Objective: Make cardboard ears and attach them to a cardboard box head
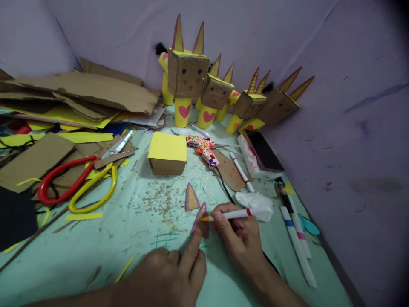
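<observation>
Cardboard triangles (192, 199), two, on table (121, 232): farther one loose, nearer under left hand (169, 266), index extended, other fingers curled; right hand (241, 236) gripping one white marker (235, 214), tip on nearer triangle.

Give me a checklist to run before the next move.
1. Grip of the right hand on the marker: ok, pinched near the tip.
2. Marker uncapped: ok, its orange tip is at the cardboard piece.
3. Left hand steadying that piece: ok, index finger on its lower part.
4. Inside matching the yellow triangle beyond it: not ok, largely brown.
5. Black cord clear of the right hand: cannot tell, it disappears behind it.
6. Glue gun heat: cannot tell; it lies apart from both hands.
</observation>
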The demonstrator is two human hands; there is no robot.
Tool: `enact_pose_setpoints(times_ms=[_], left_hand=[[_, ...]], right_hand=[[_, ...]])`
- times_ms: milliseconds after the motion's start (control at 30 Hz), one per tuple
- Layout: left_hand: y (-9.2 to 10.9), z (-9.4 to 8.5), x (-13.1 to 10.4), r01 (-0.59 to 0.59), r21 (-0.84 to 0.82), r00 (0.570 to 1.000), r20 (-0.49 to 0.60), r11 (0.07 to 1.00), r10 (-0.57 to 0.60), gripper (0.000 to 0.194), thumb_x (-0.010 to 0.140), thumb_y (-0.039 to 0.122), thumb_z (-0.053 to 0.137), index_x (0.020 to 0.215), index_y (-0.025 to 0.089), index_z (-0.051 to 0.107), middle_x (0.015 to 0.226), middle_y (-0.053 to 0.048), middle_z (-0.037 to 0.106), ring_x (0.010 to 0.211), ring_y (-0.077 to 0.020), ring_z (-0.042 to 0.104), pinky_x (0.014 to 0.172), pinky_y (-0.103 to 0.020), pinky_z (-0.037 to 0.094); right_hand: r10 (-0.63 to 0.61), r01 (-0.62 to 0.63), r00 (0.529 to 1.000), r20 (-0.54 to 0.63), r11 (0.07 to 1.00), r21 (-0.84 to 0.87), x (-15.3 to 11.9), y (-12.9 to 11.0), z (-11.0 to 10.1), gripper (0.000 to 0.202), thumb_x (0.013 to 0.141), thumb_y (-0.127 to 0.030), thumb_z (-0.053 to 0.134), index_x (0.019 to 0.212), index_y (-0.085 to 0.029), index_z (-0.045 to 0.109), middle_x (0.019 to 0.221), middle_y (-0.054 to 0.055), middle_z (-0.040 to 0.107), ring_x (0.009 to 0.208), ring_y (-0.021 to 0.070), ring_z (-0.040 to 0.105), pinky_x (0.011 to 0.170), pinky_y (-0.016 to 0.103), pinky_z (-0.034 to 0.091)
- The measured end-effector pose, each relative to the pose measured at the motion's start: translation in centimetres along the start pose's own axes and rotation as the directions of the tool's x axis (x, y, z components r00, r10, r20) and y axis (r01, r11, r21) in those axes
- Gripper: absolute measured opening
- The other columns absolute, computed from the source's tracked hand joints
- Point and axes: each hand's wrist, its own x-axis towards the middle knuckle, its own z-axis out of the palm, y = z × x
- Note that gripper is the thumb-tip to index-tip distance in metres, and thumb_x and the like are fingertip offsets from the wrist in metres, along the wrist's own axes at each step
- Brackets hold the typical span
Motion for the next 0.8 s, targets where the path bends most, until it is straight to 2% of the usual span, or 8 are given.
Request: enact_pose_setpoints(times_ms=[167, 333, 433, 533, 633, 800], left_hand=[[-0.1, 0.1, 0.2, 0.005, -0.028, 1.0, 0.02, 1.0, -0.004, 0.029, 0.083, 0.009, 0.04, 0.108, 0.008, 0.056, 0.13, -0.03, 0.048, 0.046, -0.0164, 0.063, 0.04, -0.028, 0.051], [-0.1, 0.5, 0.4, 0.002, -0.067, 1.0, 0.002, 0.998, -0.002, 0.031, 0.084, 0.007, 0.036, 0.11, 0.007, 0.055, 0.124, -0.03, 0.054, 0.045, -0.0172, 0.062, 0.04, -0.029, 0.049], [-0.2, 0.4, 0.4, 0.005, -0.031, 1.0, 0.0, 1.0, -0.005, 0.028, 0.083, 0.008, 0.038, 0.106, 0.008, 0.055, 0.13, -0.032, 0.048, 0.044, -0.0161, 0.061, 0.039, -0.028, 0.048], [-0.1, 0.7, 0.4, -0.021, -0.009, 0.999, 0.028, 1.0, 0.021, 0.028, 0.082, 0.012, 0.045, 0.107, 0.009, 0.055, 0.133, -0.031, 0.045, 0.045, -0.0149, 0.061, 0.039, -0.026, 0.048], [0.0, 1.4, 0.2, -0.006, -0.016, 1.0, 0.011, 1.0, 0.006, 0.029, 0.08, 0.015, 0.048, 0.108, 0.01, 0.052, 0.135, -0.03, 0.043, 0.045, -0.0137, 0.059, 0.04, -0.026, 0.048], [0.1, 2.3, -0.2, 0.032, -0.072, 0.999, 0.003, 0.997, -0.032, 0.028, 0.083, 0.013, 0.038, 0.108, 0.011, 0.05, 0.137, -0.032, 0.039, 0.047, -0.0159, 0.059, 0.042, -0.03, 0.047]], right_hand=[[0.005, -0.005, 0.994, -0.11, 1.0, 0.001, 0.1, -0.1, 0.2, 0.02, 0.086, -0.028, 0.053, 0.07, -0.019, 0.059, 0.053, -0.003, 0.052, 0.045, 0.0104, 0.045, 0.042, 0.021, 0.033], [0.007, -0.008, 1.0, 0.025, 0.998, 0.063, -0.1, -0.1, 0.1, 0.02, 0.088, -0.028, 0.052, 0.072, -0.018, 0.059, 0.053, -0.003, 0.054, 0.046, 0.0095, 0.046, 0.043, 0.02, 0.033], [0.06, -0.056, 0.996, -0.07, 0.997, 0.047, -0.4, 0.2, -0.7, 0.024, 0.088, -0.032, 0.052, 0.07, -0.018, 0.058, 0.055, -0.003, 0.051, 0.048, 0.0093, 0.045, 0.044, 0.02, 0.032], [0.175, -0.162, 0.971, -0.161, 0.982, 0.094, -0.5, 0.5, -1.6, 0.026, 0.089, -0.037, 0.052, 0.073, -0.017, 0.057, 0.057, -0.003, 0.05, 0.049, 0.0096, 0.044, 0.043, 0.02, 0.032], [0.207, -0.188, 0.971, -0.117, 0.97, 0.155, -0.2, 0.7, -1.8, 0.025, 0.087, -0.04, 0.053, 0.076, -0.017, 0.056, 0.057, -0.003, 0.05, 0.048, 0.0099, 0.046, 0.044, 0.021, 0.035], [0.155, -0.14, 0.984, -0.091, 0.978, 0.153, 0.5, 1.3, -1.1, 0.026, 0.087, -0.041, 0.053, 0.077, -0.017, 0.057, 0.056, -0.003, 0.05, 0.046, 0.0094, 0.044, 0.041, 0.02, 0.034]])
